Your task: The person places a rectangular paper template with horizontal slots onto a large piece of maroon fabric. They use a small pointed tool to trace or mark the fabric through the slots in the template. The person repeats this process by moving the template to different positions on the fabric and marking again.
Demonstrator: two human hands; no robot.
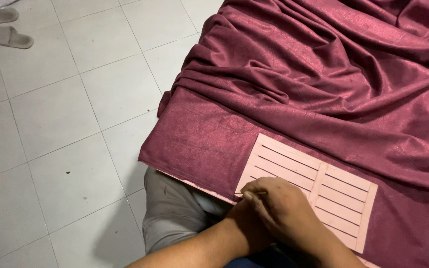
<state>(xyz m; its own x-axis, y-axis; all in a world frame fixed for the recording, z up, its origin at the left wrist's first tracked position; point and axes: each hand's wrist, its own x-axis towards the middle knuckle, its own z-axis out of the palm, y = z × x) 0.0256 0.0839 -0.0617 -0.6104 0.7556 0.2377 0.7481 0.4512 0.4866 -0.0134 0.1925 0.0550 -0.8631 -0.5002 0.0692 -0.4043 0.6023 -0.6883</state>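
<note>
A pale pink slotted template (294,166) with two panels of long slits lies flat on dark red cloth (299,74). My right hand (279,206) rests on the template's near left corner and pinches a thin marking stick (251,192) whose tip points left, at the template's edge. My left hand (244,229) sits under the right one at the cloth's near edge. It is mostly hidden, so its grip is unclear.
The cloth covers a low surface and bunches in heavy folds at the back. My knee in grey trousers (170,213) is under the near edge. Pale tiled floor (65,114) spreads to the left, with two grey slippers (8,35) at the top left.
</note>
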